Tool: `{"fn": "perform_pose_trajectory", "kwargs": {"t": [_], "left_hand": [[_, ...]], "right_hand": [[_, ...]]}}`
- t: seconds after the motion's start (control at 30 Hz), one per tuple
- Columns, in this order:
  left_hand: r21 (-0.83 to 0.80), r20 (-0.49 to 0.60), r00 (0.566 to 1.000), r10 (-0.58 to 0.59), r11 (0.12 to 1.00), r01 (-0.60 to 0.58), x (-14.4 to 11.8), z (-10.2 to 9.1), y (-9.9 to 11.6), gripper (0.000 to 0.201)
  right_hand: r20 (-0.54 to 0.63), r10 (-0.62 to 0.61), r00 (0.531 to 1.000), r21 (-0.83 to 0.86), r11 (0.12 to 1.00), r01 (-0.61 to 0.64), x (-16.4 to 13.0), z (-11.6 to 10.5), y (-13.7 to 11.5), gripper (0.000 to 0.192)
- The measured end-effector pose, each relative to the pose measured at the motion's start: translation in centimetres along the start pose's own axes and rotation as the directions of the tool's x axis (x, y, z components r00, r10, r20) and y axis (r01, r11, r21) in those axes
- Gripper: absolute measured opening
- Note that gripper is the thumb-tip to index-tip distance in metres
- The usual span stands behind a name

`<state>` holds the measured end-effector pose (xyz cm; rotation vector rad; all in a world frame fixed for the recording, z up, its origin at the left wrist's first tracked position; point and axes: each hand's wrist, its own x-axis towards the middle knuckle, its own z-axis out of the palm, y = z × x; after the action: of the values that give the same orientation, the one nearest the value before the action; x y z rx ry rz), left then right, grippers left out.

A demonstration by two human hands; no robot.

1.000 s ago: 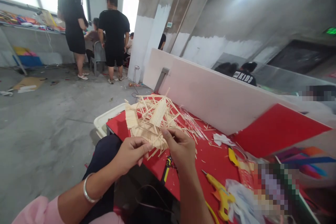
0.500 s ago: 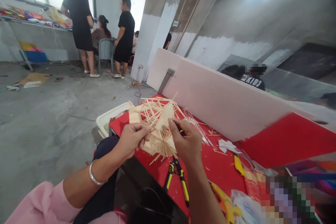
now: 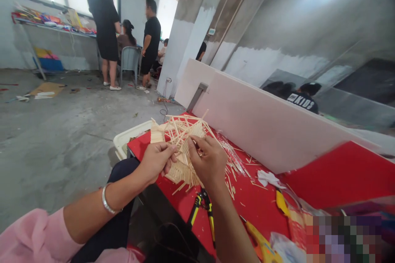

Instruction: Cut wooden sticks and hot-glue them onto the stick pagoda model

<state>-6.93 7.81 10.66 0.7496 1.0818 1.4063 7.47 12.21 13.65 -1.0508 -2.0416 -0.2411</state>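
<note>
A model built of thin wooden sticks (image 3: 180, 172) rests on the red tabletop, with panels of sticks laid side by side and a loose lattice at its far side. My left hand (image 3: 159, 160) is closed in a pinch over the model's near left part. Facing it, my right hand (image 3: 210, 158) pinches with thumb and forefinger just above the middle panel. Whatever lies between the fingertips of either hand is too small to tell from the sticks behind. Yellow-and-black pliers (image 3: 195, 209) lie close by, partly behind my right forearm.
A yellow glue gun (image 3: 259, 240), crumpled white tissue (image 3: 268, 178) and loose stick pieces lie on the red table (image 3: 247, 201). A pale board (image 3: 240, 119) stands along its far side. A white bin (image 3: 123, 137) sits at the left. Several people are in the background.
My right hand has moved left, closer to my left hand, over the middle panel. My left hand stays nearly in place. The view has shifted slightly.
</note>
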Motion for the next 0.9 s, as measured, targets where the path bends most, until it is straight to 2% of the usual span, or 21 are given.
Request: {"fn": "perform_pose_trajectory", "kwargs": {"t": [0.17,0.3,0.67,0.9], "left_hand": [[0.087,0.05,0.999,-0.01,0.996,0.006,0.21,-0.02,0.13,0.036],[0.129,0.047,0.999,-0.027,0.991,0.021,0.33,0.17,0.41,0.038],[0.108,0.061,0.995,-0.076,0.992,0.069,0.5,0.58,0.78,0.039],[0.188,0.072,0.995,-0.067,0.981,0.053,0.47,0.59,0.68,0.042]], "right_hand": [[-0.031,-0.1,0.994,-0.12,0.988,0.096,-0.04,0.3,0.39,0.024],[-0.021,-0.153,0.988,-0.181,0.973,0.146,0.01,0.38,0.31,0.024],[-0.025,-0.185,0.982,-0.243,0.954,0.174,0.17,0.55,0.34,0.025],[-0.03,-0.196,0.98,-0.28,0.943,0.18,0.21,0.55,0.24,0.023]]}}
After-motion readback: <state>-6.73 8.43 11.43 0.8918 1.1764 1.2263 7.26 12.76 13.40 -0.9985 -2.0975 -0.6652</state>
